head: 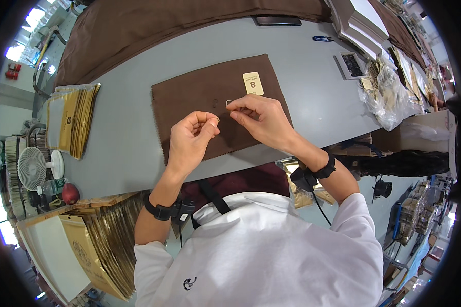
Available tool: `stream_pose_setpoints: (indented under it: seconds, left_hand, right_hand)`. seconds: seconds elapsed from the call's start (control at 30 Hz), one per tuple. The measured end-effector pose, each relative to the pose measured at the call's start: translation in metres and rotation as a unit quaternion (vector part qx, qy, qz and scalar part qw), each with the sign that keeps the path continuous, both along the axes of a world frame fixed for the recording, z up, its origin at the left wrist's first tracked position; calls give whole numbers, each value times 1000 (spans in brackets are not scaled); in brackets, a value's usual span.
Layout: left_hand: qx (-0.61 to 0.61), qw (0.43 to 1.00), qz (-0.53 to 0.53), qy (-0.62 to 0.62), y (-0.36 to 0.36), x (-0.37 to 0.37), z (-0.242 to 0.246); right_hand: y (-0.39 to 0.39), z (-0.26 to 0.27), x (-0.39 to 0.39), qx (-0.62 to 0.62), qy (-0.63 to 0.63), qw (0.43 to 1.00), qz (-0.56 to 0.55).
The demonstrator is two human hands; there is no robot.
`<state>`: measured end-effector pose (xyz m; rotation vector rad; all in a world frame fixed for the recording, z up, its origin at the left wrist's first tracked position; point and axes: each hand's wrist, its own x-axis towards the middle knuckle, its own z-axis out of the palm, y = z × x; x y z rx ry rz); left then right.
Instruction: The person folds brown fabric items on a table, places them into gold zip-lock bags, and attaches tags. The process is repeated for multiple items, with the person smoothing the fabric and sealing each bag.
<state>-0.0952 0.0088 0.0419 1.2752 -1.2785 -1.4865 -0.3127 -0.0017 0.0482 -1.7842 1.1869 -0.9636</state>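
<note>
A folded piece of brown cloth [188, 92] with zigzag-cut edges lies flat on the grey table in front of me. Above its lower middle, my left hand [192, 134] pinches a tiny object [218, 119] between thumb and fingertips; it is too small to make out fully. My right hand [263, 115] holds a thin pale string loop [228, 102] at its fingertips, close to the left hand. A cream hang tag [252, 83] with printing rests on the cloth just beyond the right hand. A small dark pin-like thing [215, 103] shows on the cloth between them.
At the right are a tray of small black pieces [352, 65], blue thread snips [323, 38], white sheets [359, 27] and a clear plastic bag [390, 94]. Gold packets [71, 119], a fan [31, 168] and a red fruit [70, 193] stand left. Brown fabric [196, 30] spans the far edge.
</note>
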Motion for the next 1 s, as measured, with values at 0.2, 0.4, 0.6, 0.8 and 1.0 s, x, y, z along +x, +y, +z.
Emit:
stream_pose_setpoints:
  seconds: [0.2, 0.4, 0.6, 0.8, 1.0]
  left_hand:
    - [-16, 998, -22, -57, 1, 4, -3]
    - [13, 998, -30, -62, 3, 6, 1]
    - [41, 998, -33, -45, 4, 5, -1]
    - [-129, 991, 19, -32, 12, 3, -16]
    - [-166, 970, 99, -148, 12, 9, -20]
  right_hand:
    - [1, -9, 10, -250, 97, 962, 57]
    - [8, -17, 13, -305, 152, 939, 44]
    - [10, -17, 19, -287, 132, 948, 31]
    - [10, -4, 21, 104, -66, 992, 27]
    - [-29, -16, 20, -59, 97, 993, 23]
